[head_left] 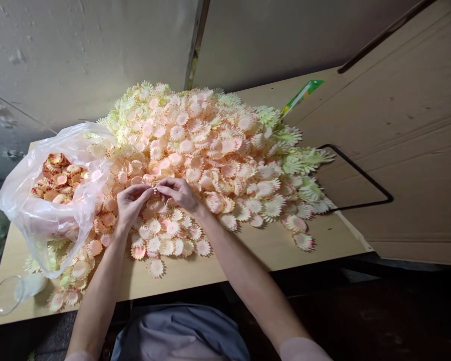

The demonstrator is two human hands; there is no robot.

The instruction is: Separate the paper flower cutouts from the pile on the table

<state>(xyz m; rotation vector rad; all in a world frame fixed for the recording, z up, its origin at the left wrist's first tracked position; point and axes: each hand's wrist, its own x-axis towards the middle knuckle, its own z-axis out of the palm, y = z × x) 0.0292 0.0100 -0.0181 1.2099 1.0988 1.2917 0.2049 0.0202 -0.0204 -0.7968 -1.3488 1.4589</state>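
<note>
My left hand (133, 204) and my right hand (179, 194) meet over the front of a big heap of artificial flower petal pieces (210, 145). Thumbs and fingers of both are pinched together, tip to tip. Something small and pale shows between them, too tiny to name. The round, scallop-edged pieces are cream to pink with reddish tips, and the ones at the heap's back and right are greener. Below my hands lie looser flower pieces (169, 235). Left of my left hand, an open clear plastic bag (30, 220) holds darker, red-edged flower pieces (60, 180).
A clear cup (7, 297) lies at the wooden table's (180, 281) front left corner. Behind the heap stands a grey wall (97, 50). A green-and-white packet (302, 98) sticks out at the back right, near a bent black rod (361, 175) and a large cardboard sheet (409, 125).
</note>
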